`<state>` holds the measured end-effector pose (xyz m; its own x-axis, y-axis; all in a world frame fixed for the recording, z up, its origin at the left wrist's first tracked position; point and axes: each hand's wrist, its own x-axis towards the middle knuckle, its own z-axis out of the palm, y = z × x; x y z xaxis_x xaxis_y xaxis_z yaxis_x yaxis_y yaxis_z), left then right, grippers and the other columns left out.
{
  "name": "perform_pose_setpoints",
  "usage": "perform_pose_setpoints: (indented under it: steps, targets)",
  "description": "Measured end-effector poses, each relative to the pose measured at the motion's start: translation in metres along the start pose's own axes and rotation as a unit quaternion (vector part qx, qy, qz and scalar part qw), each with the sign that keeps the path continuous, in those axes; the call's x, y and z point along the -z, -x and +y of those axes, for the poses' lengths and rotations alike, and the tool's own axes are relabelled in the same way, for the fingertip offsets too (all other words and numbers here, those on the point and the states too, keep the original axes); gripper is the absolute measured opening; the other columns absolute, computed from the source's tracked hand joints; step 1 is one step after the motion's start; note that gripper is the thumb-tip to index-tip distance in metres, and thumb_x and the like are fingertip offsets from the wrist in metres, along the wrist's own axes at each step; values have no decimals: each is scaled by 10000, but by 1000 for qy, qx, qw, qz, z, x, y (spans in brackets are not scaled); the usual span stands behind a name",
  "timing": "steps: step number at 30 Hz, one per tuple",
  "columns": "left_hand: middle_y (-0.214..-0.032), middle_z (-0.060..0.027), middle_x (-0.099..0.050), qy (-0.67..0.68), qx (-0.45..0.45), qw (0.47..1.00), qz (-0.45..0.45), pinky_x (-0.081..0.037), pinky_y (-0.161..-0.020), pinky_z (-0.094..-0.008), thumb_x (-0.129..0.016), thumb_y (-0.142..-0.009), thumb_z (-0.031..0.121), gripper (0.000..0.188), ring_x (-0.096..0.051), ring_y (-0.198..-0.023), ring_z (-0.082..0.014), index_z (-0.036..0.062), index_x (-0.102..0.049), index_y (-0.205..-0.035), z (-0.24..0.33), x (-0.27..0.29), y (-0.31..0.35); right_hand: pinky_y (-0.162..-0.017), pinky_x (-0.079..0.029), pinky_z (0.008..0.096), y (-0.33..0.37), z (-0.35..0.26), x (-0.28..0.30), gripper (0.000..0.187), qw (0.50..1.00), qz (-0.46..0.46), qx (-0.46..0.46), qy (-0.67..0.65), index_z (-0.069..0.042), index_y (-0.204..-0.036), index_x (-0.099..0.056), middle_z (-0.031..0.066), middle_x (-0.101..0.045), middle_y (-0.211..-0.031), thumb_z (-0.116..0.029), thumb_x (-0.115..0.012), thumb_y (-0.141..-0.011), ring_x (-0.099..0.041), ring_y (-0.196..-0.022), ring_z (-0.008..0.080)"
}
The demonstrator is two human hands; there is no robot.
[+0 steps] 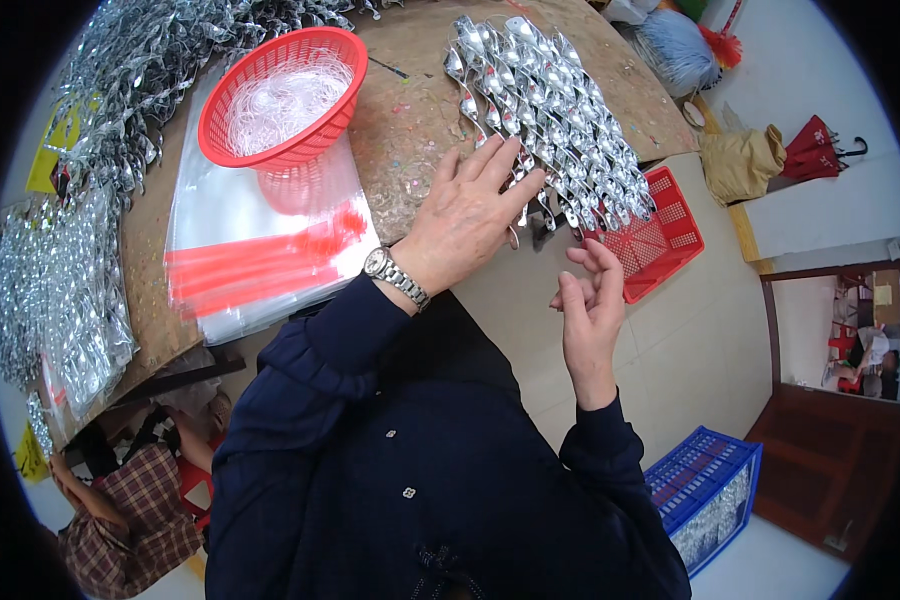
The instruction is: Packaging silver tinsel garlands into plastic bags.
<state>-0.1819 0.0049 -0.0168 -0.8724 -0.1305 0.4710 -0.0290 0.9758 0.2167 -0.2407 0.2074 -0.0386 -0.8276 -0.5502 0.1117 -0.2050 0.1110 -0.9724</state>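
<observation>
Shiny silver twisted strips (560, 120) lie side by side in a bundle at the table's far right, their lower ends hanging over its edge. My left hand (470, 215) reaches across to the bundle's near left side, with fingers stretched out and touching the closest strips. A metal-banded watch sits on that wrist. Just below the hanging ends is my right hand (592, 315), its fingers loosely curled and the thumb apart. Nothing shows in its grasp. Under the strip ends stands a red plastic basket (675, 225), partly covered by them.
On the table (405, 120), a red round basket (355, 75) of clear thread stands on clear plastic bags (195, 215). Silver strips (80, 270) pile up at left. A blue crate (705, 500) is on the floor at lower right. Another person (135, 510) sits at lower left.
</observation>
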Motion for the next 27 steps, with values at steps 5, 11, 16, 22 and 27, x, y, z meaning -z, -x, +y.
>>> perform_pose_setpoints:
  steps: [5,11,16,22,27]
  targets:
    - [-1442,-169,-463,-6,1,1000,1,-334,-1096,-464,-742,-739,104,679,-426,-1369,-331,172,-519,-1377,0,-1,1,-647,-505,213,-6,3,-4,542,1000,5,19,14,12,-1445,-370,158,-556,-1295,-7,-568,-940,-579,-715,71]
    - [-1444,-186,-463,0,-5,1000,15,-329,-1093,-480,-741,-743,139,677,-434,-1359,-336,166,-513,-1380,3,1,-3,-636,-512,217,-10,-5,-12,516,999,-21,26,29,32,-1420,-403,170,-593,-1275,-5,-575,-935,-573,-689,63]
    - [-1479,-175,-426,-17,-19,999,23,-312,-1107,-470,-773,-714,111,755,-409,-1379,-320,202,-494,-1409,4,-2,-4,-615,-504,222,-10,-3,-16,498,998,-36,39,29,41,-1393,-429,171,-613,-1226,-1,-597,-925,-584,-682,76]
    - [-1459,-195,-440,-23,-50,998,16,-299,-1087,-551,-585,-857,122,501,-428,-1359,-325,167,-544,-1355,2,-5,-3,-624,-505,219,-7,-5,-12,492,998,-34,34,28,37,-1393,-423,164,-611,-1204,1,-587,-931,-582,-691,75]
    - [-1447,-197,-451,-30,-52,998,14,-296,-1087,-556,-587,-853,114,492,-427,-1362,-320,154,-544,-1341,3,-4,-3,-604,-521,223,-8,6,-3,528,998,24,53,3,29,-1414,-380,172,-594,-1195,12,-591,-931,-562,-663,69]
